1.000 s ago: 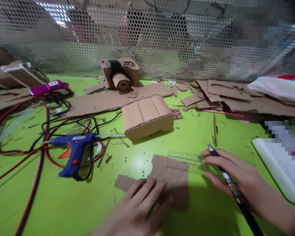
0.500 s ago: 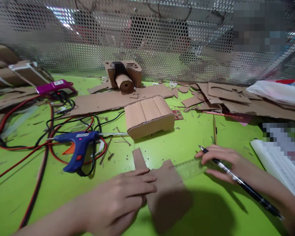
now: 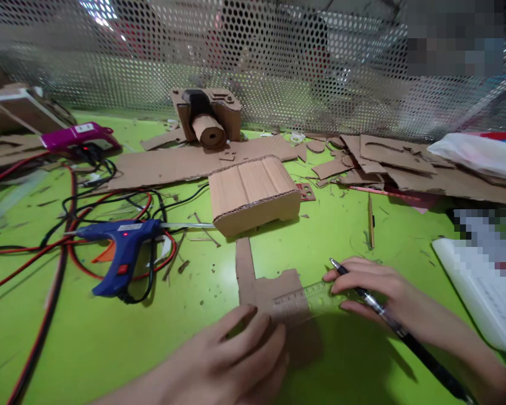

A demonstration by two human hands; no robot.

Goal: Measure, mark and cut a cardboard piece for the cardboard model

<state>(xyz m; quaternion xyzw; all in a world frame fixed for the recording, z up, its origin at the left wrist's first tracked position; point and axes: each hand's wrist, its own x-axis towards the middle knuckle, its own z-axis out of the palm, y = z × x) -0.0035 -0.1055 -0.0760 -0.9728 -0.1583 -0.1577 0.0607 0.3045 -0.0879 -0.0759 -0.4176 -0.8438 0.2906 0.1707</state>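
My right hand (image 3: 383,287), nearly closed on a slim black pen (image 3: 425,354), had shifted the clear plastic ruler (image 3: 314,293) further over flat brown cardboard (image 3: 274,286); my left hand (image 3: 223,360) curled half-open, grip unclear.

Your flat brown cardboard piece (image 3: 274,287) has turned, and your clear plastic ruler (image 3: 318,295) now reaches farther over it.
The piece's narrow strip, which pointed off to your left at first and then leaned away from you, now points nearly straight away, its far end near the wood-patterned cardboard box (image 3: 253,188). Since the last view, your left hand (image 3: 240,357) has drawn nearer to you, from the strip's base to the piece's near left part, while your right hand (image 3: 373,287) has shifted left, bringing the slim black-and-silver pen (image 3: 377,308) with it.
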